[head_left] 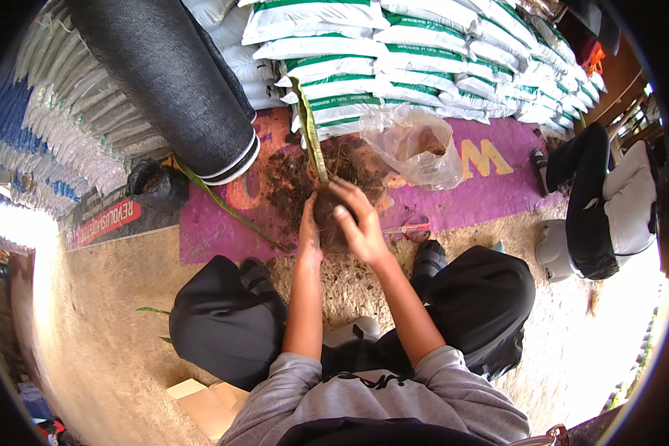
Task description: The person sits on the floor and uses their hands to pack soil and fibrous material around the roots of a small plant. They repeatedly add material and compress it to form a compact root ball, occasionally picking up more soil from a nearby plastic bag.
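Between my two hands is a dark, rounded soil ball [327, 214] at the base of a long, upright snake plant leaf [310, 126]. My left hand [309, 221] presses along the ball's left side, fingers pointing up. My right hand [355, 214] curls over its top and right side, thumb across the front. The ball's underside is partly hidden. Loose dark soil and root fibres [286, 178] lie spread on the purple banner [461, 204] around and beyond my hands. Right of my hands lie red-handled scissors [416, 228].
A clear plastic bag [438, 167] of brown material sits beyond the scissors. Another long leaf [227, 203] lies left, near a black planting bag [156, 186]. A black mesh roll [171, 82] leans over stacked sacks [416, 59]. Another person [591, 208] sits at right. Cardboard [208, 409] lies behind my left knee.
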`<state>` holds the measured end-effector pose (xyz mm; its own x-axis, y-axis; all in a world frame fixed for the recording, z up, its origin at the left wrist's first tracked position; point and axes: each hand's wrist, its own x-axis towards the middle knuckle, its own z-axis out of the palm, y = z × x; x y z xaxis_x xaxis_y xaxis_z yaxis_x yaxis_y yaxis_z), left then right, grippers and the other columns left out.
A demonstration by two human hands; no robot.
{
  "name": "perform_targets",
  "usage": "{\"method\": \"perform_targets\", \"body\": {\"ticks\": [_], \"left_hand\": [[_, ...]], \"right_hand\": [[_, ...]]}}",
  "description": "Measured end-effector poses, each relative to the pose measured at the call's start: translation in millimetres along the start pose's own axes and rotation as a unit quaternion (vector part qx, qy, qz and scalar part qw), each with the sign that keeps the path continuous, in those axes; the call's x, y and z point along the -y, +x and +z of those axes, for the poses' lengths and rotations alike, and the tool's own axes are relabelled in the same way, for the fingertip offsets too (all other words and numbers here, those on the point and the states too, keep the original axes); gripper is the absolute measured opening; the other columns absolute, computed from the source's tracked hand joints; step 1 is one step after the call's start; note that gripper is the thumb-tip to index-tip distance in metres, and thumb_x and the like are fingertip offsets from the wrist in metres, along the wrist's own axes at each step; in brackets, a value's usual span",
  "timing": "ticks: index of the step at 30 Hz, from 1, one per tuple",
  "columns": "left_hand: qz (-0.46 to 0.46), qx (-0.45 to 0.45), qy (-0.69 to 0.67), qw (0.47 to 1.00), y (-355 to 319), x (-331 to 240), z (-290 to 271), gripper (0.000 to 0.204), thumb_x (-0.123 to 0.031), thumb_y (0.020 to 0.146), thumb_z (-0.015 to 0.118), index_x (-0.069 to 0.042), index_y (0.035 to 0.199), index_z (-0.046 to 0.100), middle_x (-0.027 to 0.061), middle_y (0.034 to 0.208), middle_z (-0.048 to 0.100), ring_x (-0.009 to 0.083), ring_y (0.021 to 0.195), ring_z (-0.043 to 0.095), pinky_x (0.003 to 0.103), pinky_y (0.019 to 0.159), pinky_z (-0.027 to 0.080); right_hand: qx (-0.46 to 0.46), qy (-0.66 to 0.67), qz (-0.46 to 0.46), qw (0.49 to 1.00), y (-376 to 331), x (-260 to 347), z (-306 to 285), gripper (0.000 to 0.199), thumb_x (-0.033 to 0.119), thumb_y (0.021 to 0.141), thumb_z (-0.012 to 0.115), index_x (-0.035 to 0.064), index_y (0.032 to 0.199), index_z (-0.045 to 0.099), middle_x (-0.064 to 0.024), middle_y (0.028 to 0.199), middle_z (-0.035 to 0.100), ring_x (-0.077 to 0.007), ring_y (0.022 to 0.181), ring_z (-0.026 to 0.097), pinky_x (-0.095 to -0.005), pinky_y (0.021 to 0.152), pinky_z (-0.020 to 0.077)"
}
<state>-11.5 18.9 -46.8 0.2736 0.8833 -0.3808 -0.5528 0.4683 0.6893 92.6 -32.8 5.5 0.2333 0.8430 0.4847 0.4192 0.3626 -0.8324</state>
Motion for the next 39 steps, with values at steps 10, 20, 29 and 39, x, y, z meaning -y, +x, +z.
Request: {"method": "perform_targets", "body": {"ticks": [10,20,29,39], "left_hand": [[-0.007,-0.113,0.026,0.993,43,-19,-65,0.057,-0.046,0.083,0.054,-0.005,0.122,0.049,0.0086,0.118,0.053,0.0231,0.106,0.052,0.036,0.09,0.04],[-0.008,-0.189,0.012,0.982,78,1,-102,0.054,-0.041,0.088,0.047,-0.007,0.129,0.043,0.0089,0.128,0.046,0.0248,0.115,0.047,0.039,0.094,0.038],[-0.003,-0.073,-0.128,0.989,96,21,-116,0.038,-0.032,0.09,0.044,-0.003,0.112,0.055,0.0116,0.107,0.06,0.0261,0.093,0.059,0.039,0.082,0.048],[0.018,-0.01,-0.169,0.985,100,8,-111,0.042,-0.035,0.089,0.044,-0.001,0.112,0.055,0.0144,0.107,0.06,0.0283,0.094,0.059,0.041,0.082,0.048]], "right_hand": [[-0.341,0.202,0.258,0.881,-4,-97,-87,0.029,0.022,0.091,0.047,0.0004,0.107,0.056,-0.0097,0.107,0.06,-0.0196,0.095,0.058,-0.0318,0.08,0.0452],[-0.137,0.092,0.463,0.871,-9,-229,-1,0.032,0.022,0.082,0.057,0.0034,0.108,0.058,-0.0103,0.103,0.061,-0.0212,0.092,0.058,-0.0311,0.078,0.0452],[0.044,-0.301,0.274,0.913,13,-346,26,0.062,0.021,0.075,0.064,0.0011,0.128,0.04,-0.0228,0.127,0.043,-0.0358,0.118,0.04,-0.0399,0.101,0.032],[-0.002,-0.19,0.327,0.926,43,-328,43,0.034,0.005,0.066,0.069,-0.0003,0.099,0.062,-0.0208,0.1,0.061,-0.0339,0.093,0.059,-0.0373,0.082,0.047]]}}
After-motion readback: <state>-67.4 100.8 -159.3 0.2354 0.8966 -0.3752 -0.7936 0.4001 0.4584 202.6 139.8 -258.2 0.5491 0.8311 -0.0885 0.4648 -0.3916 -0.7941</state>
